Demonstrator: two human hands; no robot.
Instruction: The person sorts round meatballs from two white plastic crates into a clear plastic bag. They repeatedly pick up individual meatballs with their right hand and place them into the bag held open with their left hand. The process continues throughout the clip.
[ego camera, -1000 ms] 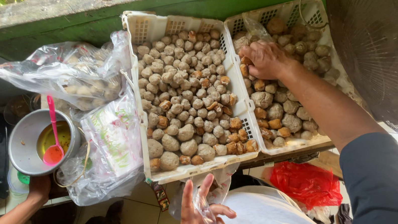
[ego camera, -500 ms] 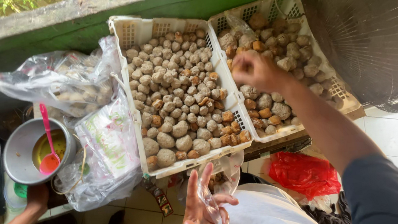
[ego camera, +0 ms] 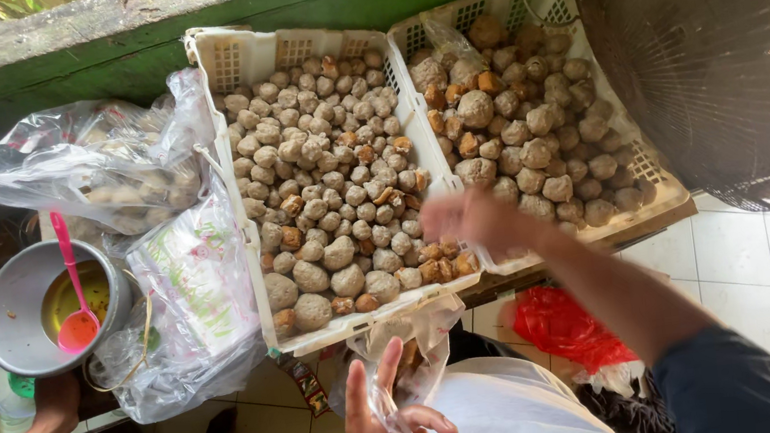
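The right hand (ego camera: 474, 220) is hovering, motion-blurred, over the seam between the two white plastic crates; whether its fingers are closed on anything, I cannot tell, because the blur is hiding them. The left hand (ego camera: 382, 432) is waiting low in the view with fingers spread apart, and a thin clear plastic bag (ego camera: 424, 334) is draping over and behind it, its mouth hanging slack. The meatballs are lying heaped in both crates: the left crate (ego camera: 224, 65) is carrying mostly small grey-brown ones with a few bigger ones near the front edge, and the right crate (ego camera: 554, 0) is carrying larger ones mixed with darker fried pieces. Judging by their look, the meatballs (ego camera: 330, 164) are probably firm but springy, light singly, and a little moist, so they are likely rolling easily; cupping several from above with curled fingers seems safer than pinching one. The bag is looking flimsy and slick, best held at its rim with fingers inside the opening. To the left, another person's hand (ego camera: 55, 399) is resting under a metal bowl (ego camera: 14, 301) holding a pink spoon (ego camera: 74, 318), beside filled plastic bags (ego camera: 106, 172).
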